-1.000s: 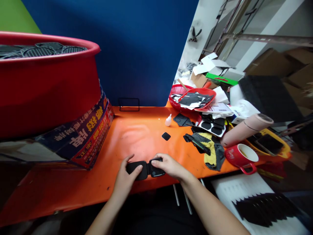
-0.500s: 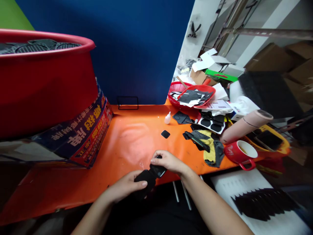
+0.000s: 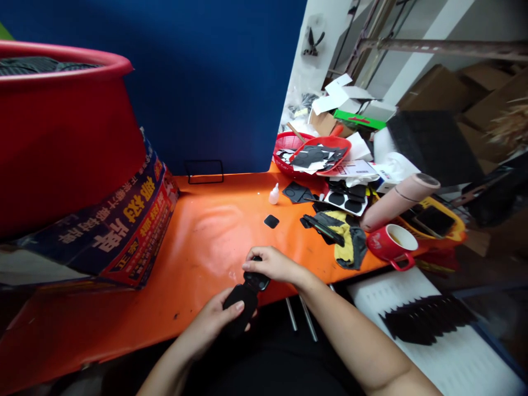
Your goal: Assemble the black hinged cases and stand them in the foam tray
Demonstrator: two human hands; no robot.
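My left hand (image 3: 216, 316) is closed around the broad lower part of a dark, flat black piece (image 3: 242, 302), its thumb lying on top. The fingers of my right hand (image 3: 272, 267) pinch the smaller, glossier upper end of this black piece, which narrows between the two hands. I cannot tell whether it is one part or two joined together. Beyond my hands, a small black square pad (image 3: 271, 221) with rounded corners lies on the orange table (image 3: 214, 220). Behind the pad stands a small translucent bottle (image 3: 274, 194) with a pointed tip.
At left, a big red tub (image 3: 70, 137) rests on a printed carton (image 3: 136, 220). To the right are a yellow-grey glove (image 3: 350, 245), a red mug (image 3: 381, 242), a pink flask (image 3: 402, 201) and a red scoop (image 3: 344, 159) of scraps. Black pieces (image 3: 429, 319) stand in white foam (image 3: 396, 286).
The camera view has turned slightly, so the surroundings sit farther left. Both hands keep hold of the black piece, and its upper end has tilted a little in my right fingers.
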